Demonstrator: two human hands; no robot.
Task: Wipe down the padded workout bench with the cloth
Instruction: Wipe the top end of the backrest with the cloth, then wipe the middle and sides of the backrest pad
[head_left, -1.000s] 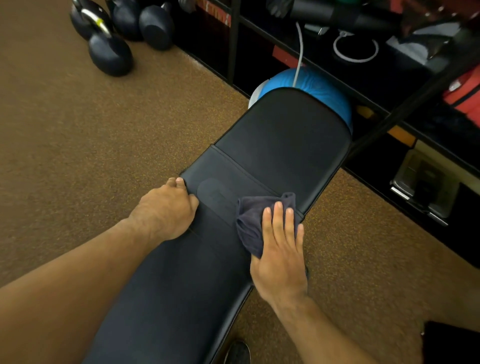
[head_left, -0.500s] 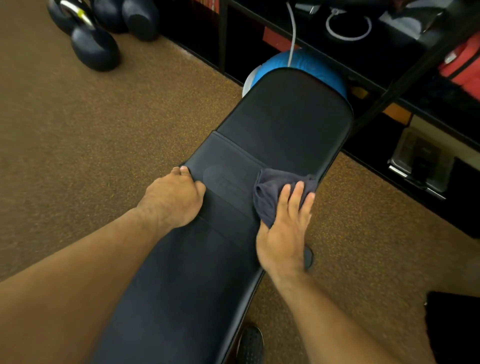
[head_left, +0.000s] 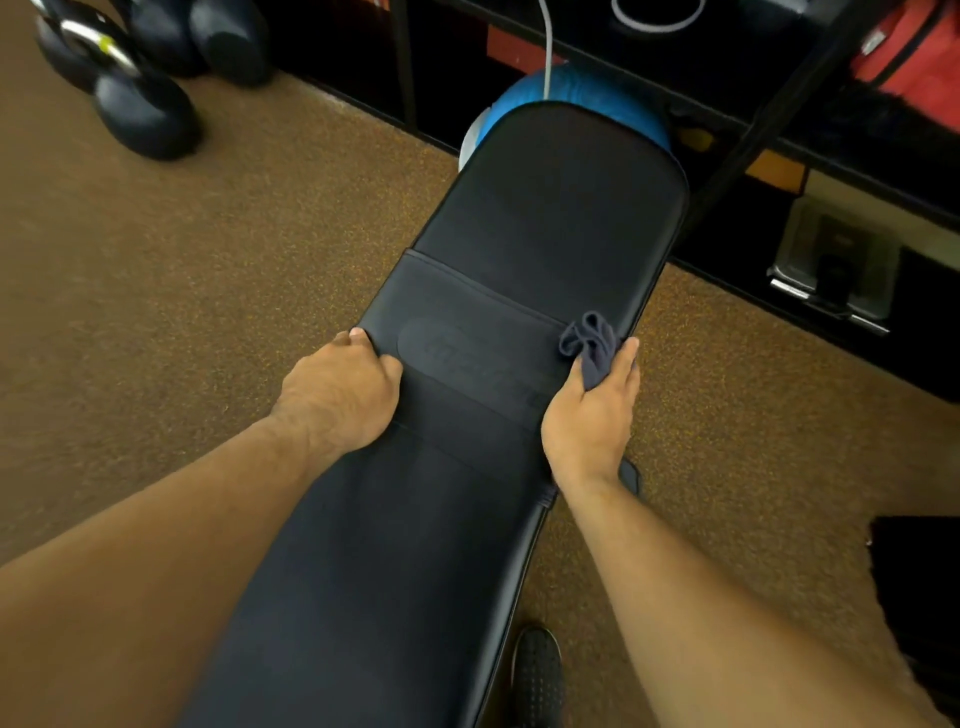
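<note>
Since a second ago the right grip (head_left: 589, 415) has slid from mid-pad to the right edge of the bench (head_left: 545, 218), where it pinches the bunched cloth (head_left: 592, 345). The left grip (head_left: 337, 395) curls over the left edge. The bench runs lengthwise away from the person, its far end pointing at a blue ball (head_left: 524, 91).
</note>
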